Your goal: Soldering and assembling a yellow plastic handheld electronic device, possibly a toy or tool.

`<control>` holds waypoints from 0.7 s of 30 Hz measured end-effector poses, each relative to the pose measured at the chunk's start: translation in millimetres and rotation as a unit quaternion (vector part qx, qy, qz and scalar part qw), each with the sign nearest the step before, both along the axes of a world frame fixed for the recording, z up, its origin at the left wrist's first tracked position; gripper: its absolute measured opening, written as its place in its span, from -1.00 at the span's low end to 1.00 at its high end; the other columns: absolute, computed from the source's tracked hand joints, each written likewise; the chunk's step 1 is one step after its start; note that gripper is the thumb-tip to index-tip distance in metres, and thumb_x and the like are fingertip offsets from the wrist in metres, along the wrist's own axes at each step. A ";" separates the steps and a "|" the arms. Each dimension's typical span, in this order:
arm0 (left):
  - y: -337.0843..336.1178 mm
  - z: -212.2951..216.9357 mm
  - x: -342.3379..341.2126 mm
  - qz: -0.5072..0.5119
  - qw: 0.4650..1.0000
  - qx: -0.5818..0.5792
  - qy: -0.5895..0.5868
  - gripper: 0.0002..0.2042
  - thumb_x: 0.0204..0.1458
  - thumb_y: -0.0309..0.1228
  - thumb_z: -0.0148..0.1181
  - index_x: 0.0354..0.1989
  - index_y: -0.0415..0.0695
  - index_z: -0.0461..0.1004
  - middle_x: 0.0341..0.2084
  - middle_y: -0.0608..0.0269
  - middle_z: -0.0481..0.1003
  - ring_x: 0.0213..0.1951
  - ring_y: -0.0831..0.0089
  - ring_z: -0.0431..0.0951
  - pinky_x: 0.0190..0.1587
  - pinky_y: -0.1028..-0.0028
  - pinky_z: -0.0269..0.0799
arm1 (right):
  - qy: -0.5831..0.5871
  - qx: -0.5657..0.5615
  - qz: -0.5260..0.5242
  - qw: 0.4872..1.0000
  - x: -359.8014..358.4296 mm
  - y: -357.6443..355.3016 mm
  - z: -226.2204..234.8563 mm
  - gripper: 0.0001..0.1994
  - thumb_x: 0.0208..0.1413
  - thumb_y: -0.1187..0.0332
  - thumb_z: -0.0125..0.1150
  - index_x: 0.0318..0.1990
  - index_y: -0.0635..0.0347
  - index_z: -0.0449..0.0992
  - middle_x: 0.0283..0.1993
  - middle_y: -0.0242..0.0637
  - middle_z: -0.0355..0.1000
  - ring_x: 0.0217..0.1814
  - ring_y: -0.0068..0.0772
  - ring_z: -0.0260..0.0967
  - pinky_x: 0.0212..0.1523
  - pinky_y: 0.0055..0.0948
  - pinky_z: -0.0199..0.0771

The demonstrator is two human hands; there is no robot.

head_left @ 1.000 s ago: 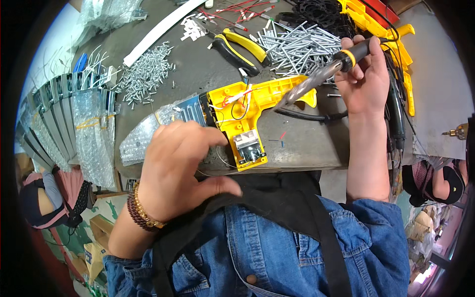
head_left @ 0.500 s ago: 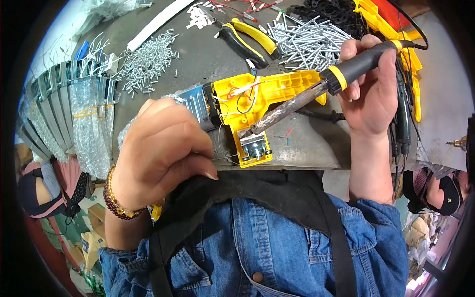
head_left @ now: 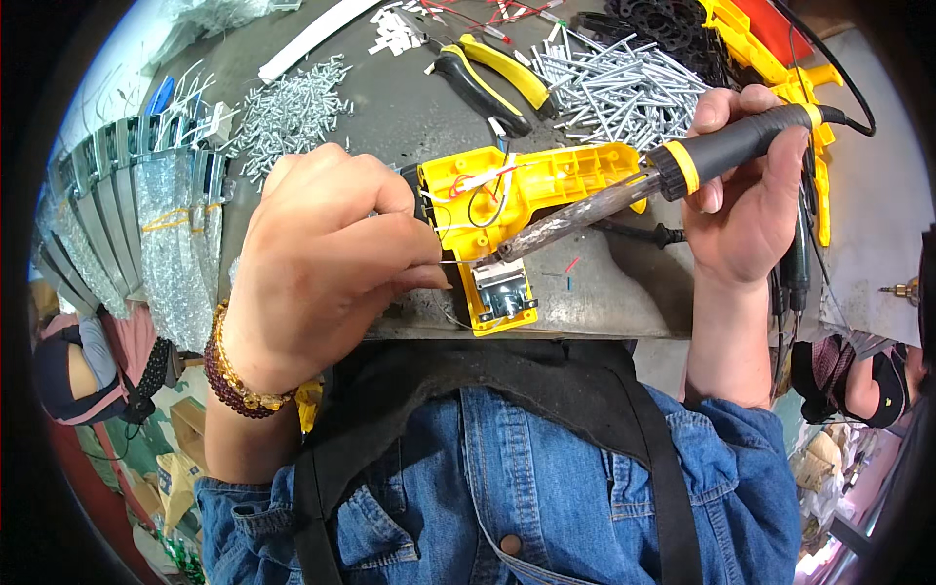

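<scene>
R hand [head_left: 751, 195] fisted on soldering iron [head_left: 682, 166], tip angled to joint | L hand [head_left: 331, 263] pinching thin wire [head_left: 458, 261], feeding it to tip | yellow housing [head_left: 526, 195] ctr frame, flat on counter [head_left: 409, 107], open side up for access | screws [head_left: 288, 112] upper left

One soldering iron [head_left: 682, 171], one yellow housing [head_left: 531, 190], one pliers [head_left: 492, 78].

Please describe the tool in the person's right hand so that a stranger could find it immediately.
On the grey workbench, look beside the open yellow plastic housing. The right hand holds a soldering iron: black handle, yellow ring, long dark metal tip, unlike the yellow-handled pliers behind.
</scene>
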State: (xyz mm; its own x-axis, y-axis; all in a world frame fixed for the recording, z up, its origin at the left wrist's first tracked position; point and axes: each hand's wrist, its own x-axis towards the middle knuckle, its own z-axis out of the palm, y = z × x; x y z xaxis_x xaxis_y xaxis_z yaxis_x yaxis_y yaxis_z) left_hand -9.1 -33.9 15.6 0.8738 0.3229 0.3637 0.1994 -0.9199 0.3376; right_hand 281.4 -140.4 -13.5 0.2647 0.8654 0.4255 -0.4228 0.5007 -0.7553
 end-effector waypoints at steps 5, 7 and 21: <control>0.5 -0.6 1.1 -0.002 1.000 0.022 0.001 -0.83 -0.29 -0.32 0.43 -0.51 0.01 0.54 -0.50 0.40 0.41 -0.37 0.31 0.42 -0.25 0.32 0.21 | -0.019 0.008 0.005 1.000 3.1 -0.7 -1.3 -0.59 0.42 0.01 -0.21 0.10 0.15 0.35 -0.14 0.01 0.46 -0.57 -0.53 0.26 -0.52 -0.58 0.31; 0.1 -0.6 1.4 -0.002 0.999 0.031 0.005 -0.82 -0.29 -0.32 0.43 -0.51 0.01 0.54 -0.49 0.40 0.41 -0.38 0.31 0.41 -0.26 0.32 0.21 | -0.020 0.012 0.014 1.000 3.6 -0.1 -2.2 -0.58 0.42 0.01 -0.20 0.11 0.15 0.35 -0.13 0.01 0.46 -0.55 -0.52 0.27 -0.51 -0.58 0.32; -3.9 -3.0 6.0 -0.007 1.000 0.018 0.015 -0.82 -0.26 -0.32 0.41 -0.48 0.02 0.53 -0.47 0.40 0.40 -0.37 0.29 0.40 -0.26 0.30 0.20 | -0.009 0.003 0.001 1.000 1.9 1.2 -2.6 -0.54 0.41 0.00 -0.21 0.16 0.17 0.34 -0.11 0.02 0.47 -0.54 -0.52 0.29 -0.50 -0.60 0.34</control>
